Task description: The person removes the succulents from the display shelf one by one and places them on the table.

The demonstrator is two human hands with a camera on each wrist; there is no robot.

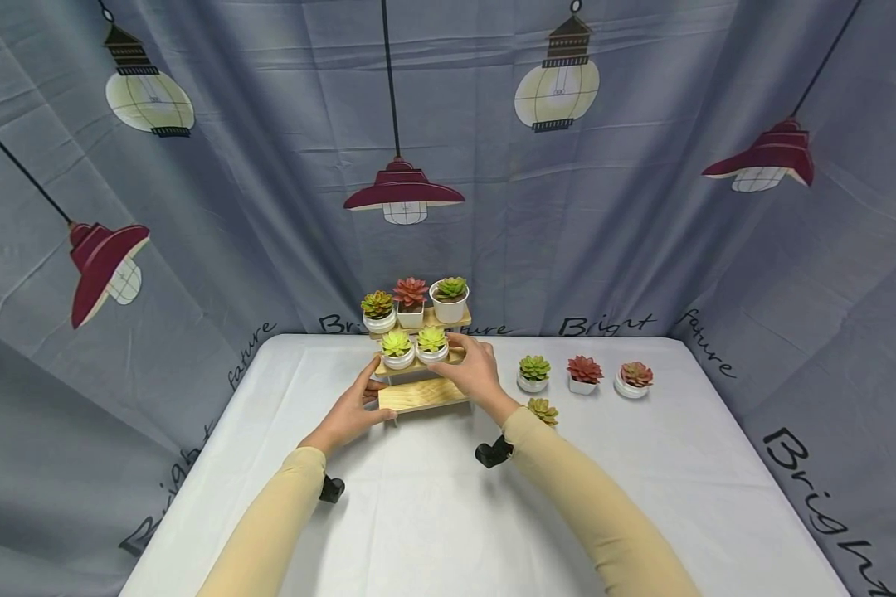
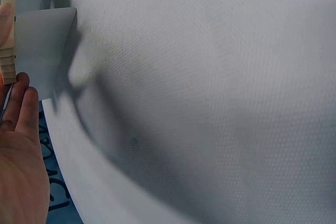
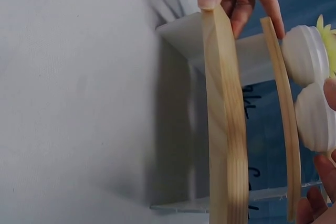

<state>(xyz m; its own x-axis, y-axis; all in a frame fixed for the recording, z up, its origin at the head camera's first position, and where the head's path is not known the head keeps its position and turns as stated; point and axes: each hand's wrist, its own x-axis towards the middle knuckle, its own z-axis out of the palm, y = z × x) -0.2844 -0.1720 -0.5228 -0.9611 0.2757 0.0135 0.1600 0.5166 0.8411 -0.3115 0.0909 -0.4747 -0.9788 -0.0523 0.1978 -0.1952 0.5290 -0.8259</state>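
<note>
A three-tier wooden plant stand [image 1: 422,395] with clear side panels stands at the table's back. My left hand [image 1: 349,411] grips its left end, thumb on the bottom board's end and fingers around behind, as the right wrist view shows. On the middle board sits a yellow-green succulent in a round white pot [image 1: 397,350]. Close beside it is a second such potted succulent [image 1: 432,343], which my right hand [image 1: 474,370] holds between thumb and fingers. In the right wrist view both white pots [image 3: 305,55] rest against the middle board [image 3: 283,114]. The bottom board carries nothing.
The top board bears a yellow-green succulent [image 1: 377,310], a red one [image 1: 411,300] and a green one [image 1: 450,300]. Right of the stand are a green succulent [image 1: 533,373], a red one [image 1: 584,374] and a reddish one [image 1: 634,379]. My right forearm partly hides another succulent [image 1: 542,410].
</note>
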